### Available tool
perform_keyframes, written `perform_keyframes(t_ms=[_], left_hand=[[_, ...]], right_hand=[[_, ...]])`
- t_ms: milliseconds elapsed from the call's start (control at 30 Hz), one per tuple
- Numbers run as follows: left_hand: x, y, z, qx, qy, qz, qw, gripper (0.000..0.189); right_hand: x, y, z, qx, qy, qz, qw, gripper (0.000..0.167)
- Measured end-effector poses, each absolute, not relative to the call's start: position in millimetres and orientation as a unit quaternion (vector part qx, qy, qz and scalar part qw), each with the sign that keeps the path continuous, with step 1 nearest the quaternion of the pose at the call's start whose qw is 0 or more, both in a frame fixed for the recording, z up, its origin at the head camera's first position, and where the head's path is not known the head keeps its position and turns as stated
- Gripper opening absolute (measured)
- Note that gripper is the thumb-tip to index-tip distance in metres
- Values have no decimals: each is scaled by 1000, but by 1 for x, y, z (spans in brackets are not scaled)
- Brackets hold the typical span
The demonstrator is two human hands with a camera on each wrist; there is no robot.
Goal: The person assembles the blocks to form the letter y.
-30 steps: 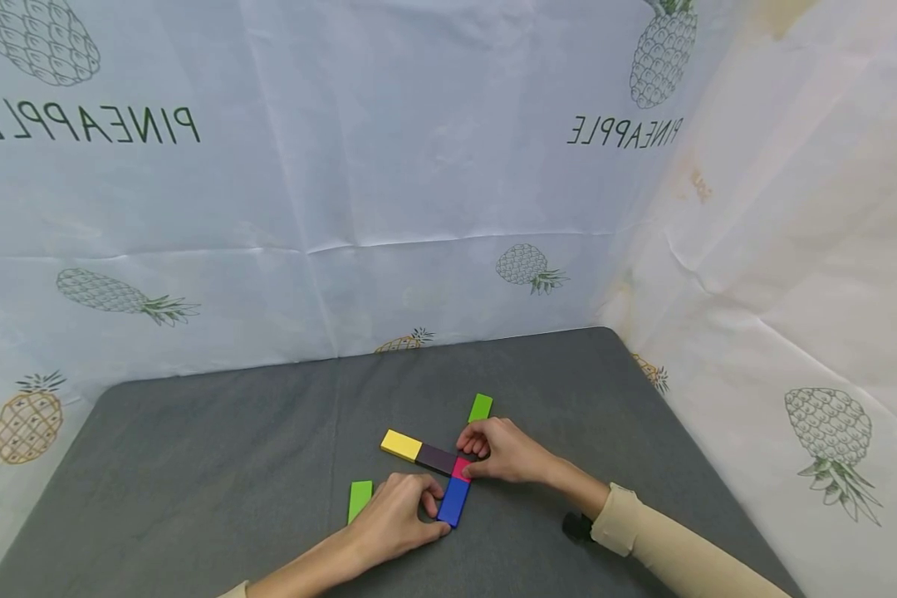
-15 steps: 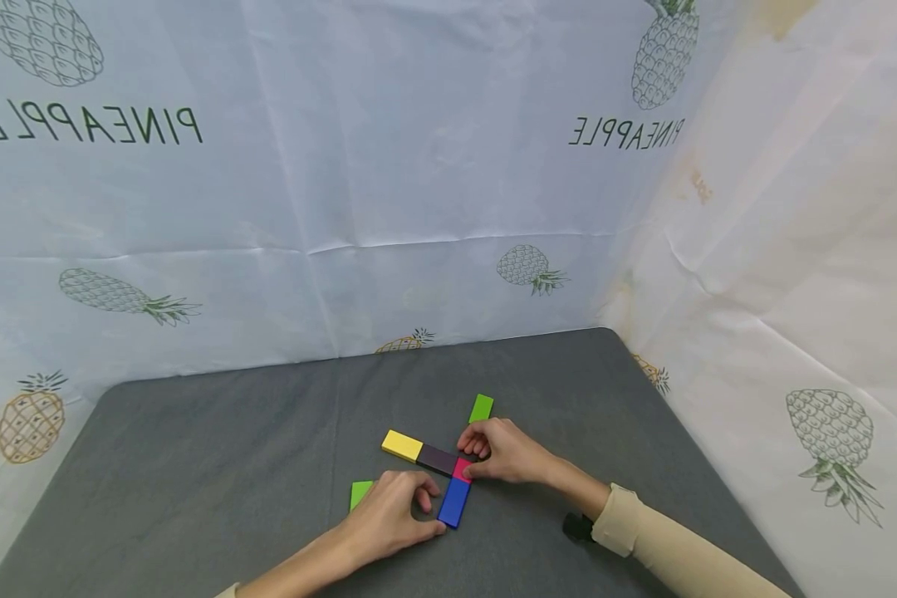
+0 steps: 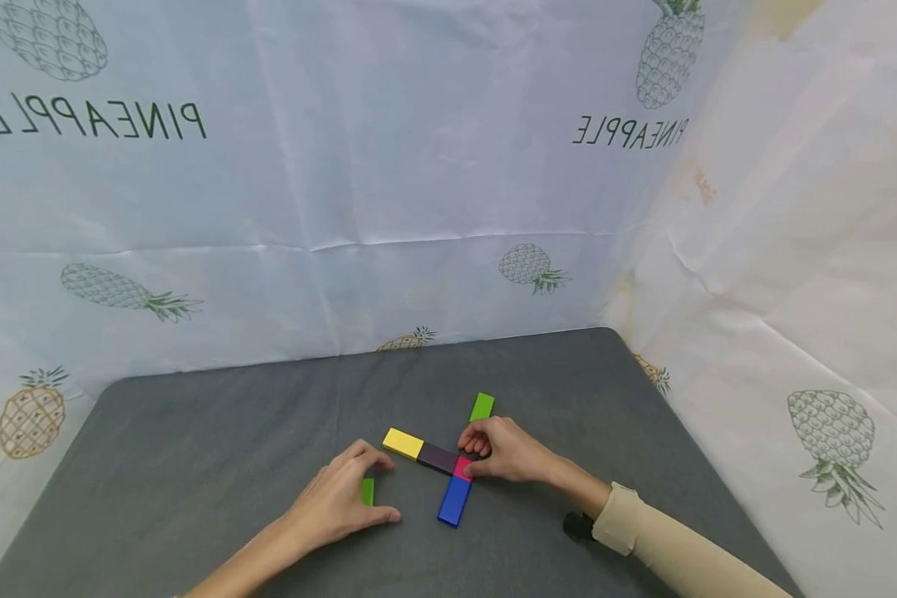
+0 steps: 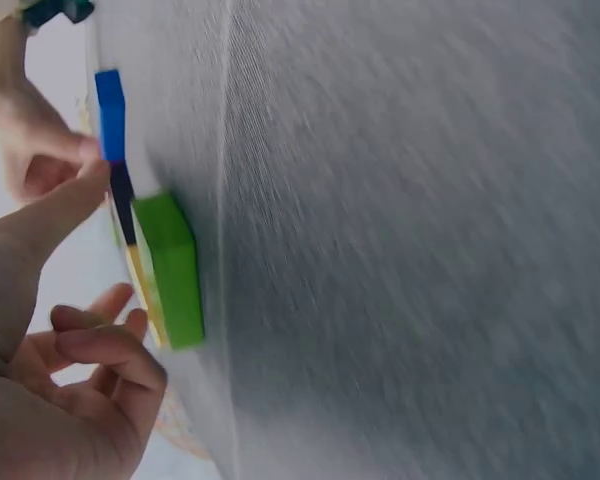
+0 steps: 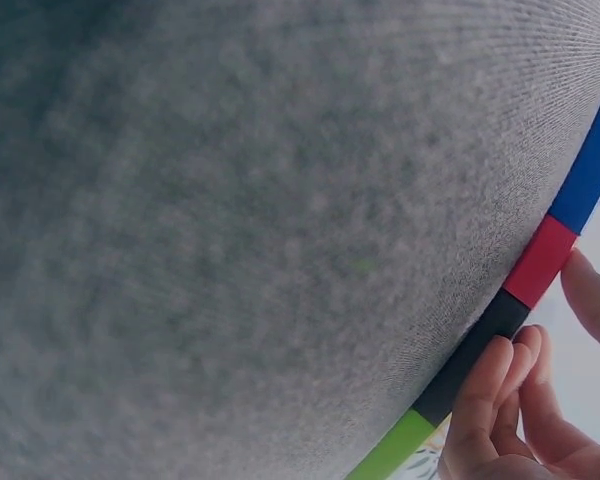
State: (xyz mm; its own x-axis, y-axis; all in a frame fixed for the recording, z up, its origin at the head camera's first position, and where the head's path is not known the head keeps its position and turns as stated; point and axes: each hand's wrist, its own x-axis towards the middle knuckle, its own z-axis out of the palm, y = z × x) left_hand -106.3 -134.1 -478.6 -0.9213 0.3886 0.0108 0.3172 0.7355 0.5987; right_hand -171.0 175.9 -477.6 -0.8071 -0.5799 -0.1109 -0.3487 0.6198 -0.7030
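My left hand spreads thumb and fingers apart on either side of a loose green block, which the hand partly hides. Close up in the left wrist view, that green block lies flat between thumb and curved fingers. My right hand has its thumb at a red block. Its curled fingers lie over a black block, hidden in the head view. A blue block, the red one, the black one and another green block form a line.
A dark block and a yellow block branch off leftward from the red one. All lie on a grey cloth-covered table. A pineapple-printed curtain rises behind and at the right side.
My left hand has left the blue block's side and moved left to the loose green block, opening wider. The right hand stays at the red block.
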Motion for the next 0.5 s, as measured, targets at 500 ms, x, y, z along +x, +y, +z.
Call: perform_keyframes(t_ms=[500], left_hand=[[-103, -161, -486, 241, 921, 294, 82, 68]], right_hand=[[-171, 176, -478, -261, 885, -346, 166, 30]])
